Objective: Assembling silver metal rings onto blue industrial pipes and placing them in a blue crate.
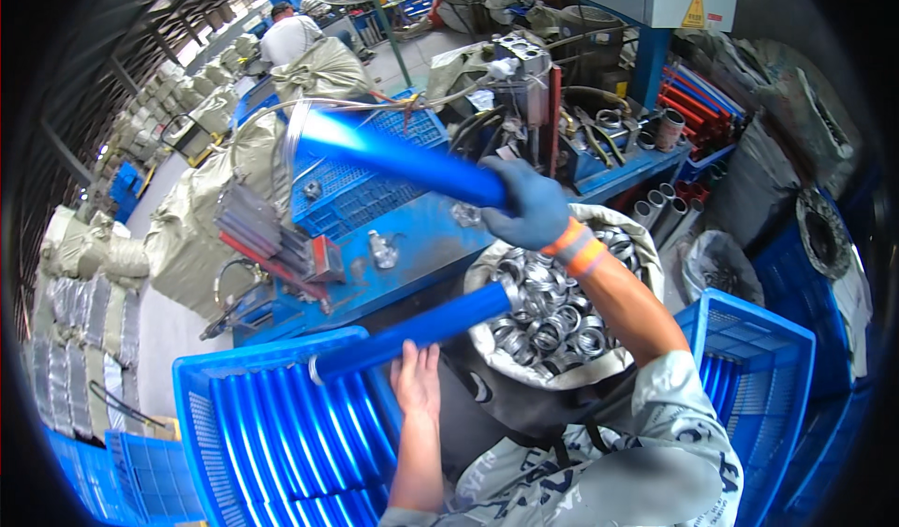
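The upper blue tube [403,160], smooth, cylindrical and glossy, is gripped at its near end by the gloved right hand [534,207] and slants up leftward above the blue workbench [426,246]. The lower blue tube [412,332] lies across the fingertips of the bare left hand [417,385], fingers extended; whether they touch cannot be told. Shiny metal rings [562,326] fill a pale woven sack [651,251] beside the right forearm.

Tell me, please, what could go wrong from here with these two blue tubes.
The lower tube might slip, since the open left hand only seems to meet its near side. The upper tube, held near one end by the gloved right hand, could swing into the blue bench.
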`<control>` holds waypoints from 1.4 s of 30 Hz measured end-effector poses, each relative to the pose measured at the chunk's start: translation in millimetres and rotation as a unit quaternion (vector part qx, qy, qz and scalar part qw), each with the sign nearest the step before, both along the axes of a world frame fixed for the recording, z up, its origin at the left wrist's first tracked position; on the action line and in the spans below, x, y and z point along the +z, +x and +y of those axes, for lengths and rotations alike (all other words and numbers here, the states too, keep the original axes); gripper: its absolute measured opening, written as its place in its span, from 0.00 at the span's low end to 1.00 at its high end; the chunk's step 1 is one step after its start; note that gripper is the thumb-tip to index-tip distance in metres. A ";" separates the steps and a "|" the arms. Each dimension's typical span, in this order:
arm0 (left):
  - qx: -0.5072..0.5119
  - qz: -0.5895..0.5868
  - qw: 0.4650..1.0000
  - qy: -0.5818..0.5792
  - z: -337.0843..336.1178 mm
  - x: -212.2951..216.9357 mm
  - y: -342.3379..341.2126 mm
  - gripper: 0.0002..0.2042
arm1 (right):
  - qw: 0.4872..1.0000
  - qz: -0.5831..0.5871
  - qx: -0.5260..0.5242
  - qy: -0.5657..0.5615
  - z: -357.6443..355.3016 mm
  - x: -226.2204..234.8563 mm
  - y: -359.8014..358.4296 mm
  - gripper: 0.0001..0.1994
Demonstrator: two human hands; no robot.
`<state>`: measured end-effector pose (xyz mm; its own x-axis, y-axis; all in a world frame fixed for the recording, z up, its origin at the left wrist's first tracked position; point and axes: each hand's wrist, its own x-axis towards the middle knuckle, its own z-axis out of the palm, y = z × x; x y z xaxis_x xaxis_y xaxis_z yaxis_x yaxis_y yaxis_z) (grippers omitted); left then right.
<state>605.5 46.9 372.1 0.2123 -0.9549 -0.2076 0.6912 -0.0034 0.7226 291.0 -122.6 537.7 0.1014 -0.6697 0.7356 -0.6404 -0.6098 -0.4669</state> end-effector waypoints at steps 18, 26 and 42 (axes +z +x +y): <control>-0.025 -0.028 0.985 0.169 -334.7 -46.1 -122.3 0.42 | 0.857 -0.496 -0.092 0.099 363.6 -53.3 -151.5 0.53; -0.261 0.042 0.963 -0.059 -124.7 26.1 -159.0 0.44 | 0.768 -0.456 0.058 0.445 370.6 -88.3 -97.1 0.35; -0.210 -0.096 0.956 -0.181 65.2 154.6 -124.9 0.40 | 0.901 -0.180 0.008 0.395 392.2 -147.4 1.5 0.39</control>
<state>480.6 112.0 526.7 -0.2038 -0.9664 0.1567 0.5389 0.0229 0.8421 292.5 269.6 390.3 -0.0340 -0.9993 0.0172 -0.3550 -0.0040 -0.9349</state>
